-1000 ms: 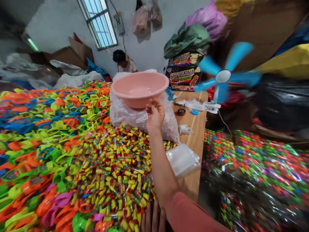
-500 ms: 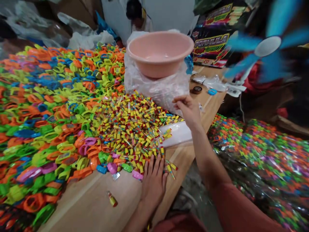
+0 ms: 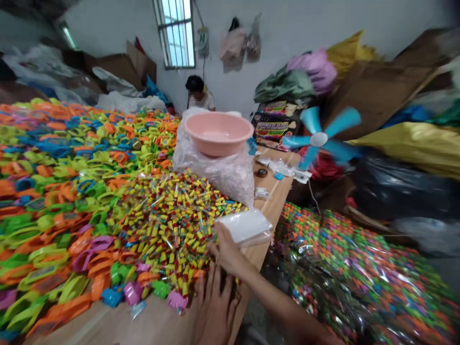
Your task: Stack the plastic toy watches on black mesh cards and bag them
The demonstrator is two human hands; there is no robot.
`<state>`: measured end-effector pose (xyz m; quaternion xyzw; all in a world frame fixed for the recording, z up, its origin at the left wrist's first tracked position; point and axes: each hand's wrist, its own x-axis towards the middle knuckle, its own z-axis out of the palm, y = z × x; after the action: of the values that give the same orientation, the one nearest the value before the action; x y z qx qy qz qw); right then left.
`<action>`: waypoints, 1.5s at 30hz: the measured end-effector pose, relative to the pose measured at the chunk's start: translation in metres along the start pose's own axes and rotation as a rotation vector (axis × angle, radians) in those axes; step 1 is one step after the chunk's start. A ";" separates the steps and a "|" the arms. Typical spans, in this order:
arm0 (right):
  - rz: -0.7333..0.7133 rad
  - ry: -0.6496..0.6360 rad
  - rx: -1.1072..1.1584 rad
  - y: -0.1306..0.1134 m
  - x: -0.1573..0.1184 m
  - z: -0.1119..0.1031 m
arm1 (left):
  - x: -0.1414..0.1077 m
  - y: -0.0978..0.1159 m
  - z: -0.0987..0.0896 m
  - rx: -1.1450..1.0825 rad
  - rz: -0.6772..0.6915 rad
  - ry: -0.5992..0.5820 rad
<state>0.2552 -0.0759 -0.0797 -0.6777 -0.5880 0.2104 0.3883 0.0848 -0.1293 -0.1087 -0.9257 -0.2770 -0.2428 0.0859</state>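
Note:
A heap of small clear tubes with yellow labels and red ends (image 3: 168,215) covers the middle of the table. My left hand (image 3: 215,306) lies at the heap's near edge, fingers stretched out and apart, slightly blurred. Just beyond it, my right hand (image 3: 230,254) reaches over the right edge of the heap with its fingers apart; I see nothing held in it. A stack of clear plastic bags (image 3: 247,226) lies beside the right hand. Purple, green and blue plastic toy watches (image 3: 132,292) sit left of my left hand.
A large pile of bright toy watches (image 3: 64,191) spreads leftward. A pink basin (image 3: 219,132) rests on a filled plastic sack (image 3: 230,175). A blue fan (image 3: 319,139) stands at the table's right edge, above bagged colourful pieces (image 3: 359,258). A person (image 3: 196,93) sits behind.
My right hand has come down and left from above the plastic bags to the heap's edge. The left hand stays at the near edge. The view has tilted up.

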 end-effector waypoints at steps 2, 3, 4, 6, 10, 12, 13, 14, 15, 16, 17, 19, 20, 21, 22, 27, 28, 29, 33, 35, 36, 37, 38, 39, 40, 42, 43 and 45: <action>-0.033 -0.118 0.050 -0.016 0.000 0.008 | -0.006 -0.007 0.013 0.050 -0.003 0.066; -0.050 -0.172 0.065 -0.024 0.000 0.010 | -0.009 -0.012 0.020 0.065 0.003 0.088; -0.070 -0.213 0.068 -0.031 0.000 0.011 | -0.012 -0.017 0.027 0.076 0.009 0.103; -0.116 -0.244 0.039 -0.042 -0.002 0.012 | -0.018 -0.026 0.039 0.082 0.003 0.127; -0.141 -0.159 -0.022 -0.052 -0.012 0.008 | -0.024 -0.033 0.056 0.023 -0.039 0.148; -0.139 -0.103 -0.031 -0.055 -0.021 0.004 | -0.024 -0.032 0.058 -0.011 -0.072 0.136; -0.150 -0.082 -0.032 -0.055 -0.026 0.001 | -0.023 -0.031 0.058 -0.015 -0.085 0.135; -0.168 -0.068 -0.031 -0.055 -0.032 -0.003 | -0.021 -0.030 0.055 -0.008 -0.092 0.137; -0.190 -0.055 -0.025 -0.053 -0.037 -0.006 | -0.019 -0.029 0.052 0.009 -0.093 0.142; -0.218 -0.039 -0.019 -0.050 -0.042 -0.010 | -0.016 -0.028 0.046 0.028 -0.084 0.151; -0.246 -0.012 -0.015 -0.045 -0.048 -0.013 | -0.013 -0.027 0.040 0.042 -0.071 0.152; -0.275 0.087 -0.014 -0.029 -0.057 -0.019 | -0.007 -0.025 0.023 0.033 -0.041 0.123; -0.271 0.156 -0.019 -0.020 -0.061 -0.022 | -0.004 -0.023 0.015 0.010 -0.036 0.089; -0.248 0.230 -0.025 -0.009 -0.064 -0.025 | -0.001 -0.021 0.007 -0.017 -0.041 0.056; -0.222 0.290 -0.026 0.001 -0.067 -0.027 | 0.001 -0.019 0.000 -0.042 -0.058 0.028; -0.124 0.420 -0.072 0.043 -0.062 -0.055 | 0.006 -0.011 -0.017 -0.105 -0.135 -0.089; -0.114 0.433 -0.064 0.048 -0.057 -0.064 | 0.007 -0.010 -0.018 -0.107 -0.145 -0.109; -0.107 0.444 -0.050 0.053 -0.052 -0.072 | 0.007 -0.009 -0.019 -0.106 -0.153 -0.125; -0.145 0.390 -0.068 0.065 -0.032 -0.086 | 0.008 -0.009 -0.019 -0.085 -0.154 -0.153; -0.187 0.296 -0.159 0.064 -0.029 -0.073 | 0.008 -0.009 -0.018 -0.061 -0.147 -0.158; -0.201 0.247 -0.213 0.061 -0.030 -0.063 | 0.007 -0.009 -0.017 -0.043 -0.143 -0.164; -0.215 0.194 -0.269 0.057 -0.032 -0.053 | 0.006 -0.009 -0.016 -0.023 -0.136 -0.172; -0.243 0.143 -0.321 0.051 -0.036 -0.043 | 0.005 -0.008 -0.014 -0.004 -0.128 -0.182; -0.260 0.085 -0.365 0.046 -0.040 -0.035 | 0.003 -0.008 -0.012 0.010 -0.119 -0.190; -0.270 0.024 -0.399 0.041 -0.045 -0.029 | 0.000 -0.007 -0.008 0.014 -0.115 -0.196; -0.255 -0.023 -0.441 0.033 -0.051 -0.027 | -0.007 -0.006 0.002 0.000 -0.116 -0.190; -0.242 -0.046 -0.457 0.031 -0.053 -0.028 | -0.012 -0.005 0.008 -0.006 -0.125 -0.168; -0.263 -0.101 -0.484 0.032 -0.052 -0.034 | -0.023 -0.006 0.019 0.023 -0.134 -0.112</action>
<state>0.2894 -0.1354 -0.0922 -0.6571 -0.7228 0.0451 0.2091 0.0728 -0.1293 -0.1367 -0.9161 -0.3455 -0.1928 0.0645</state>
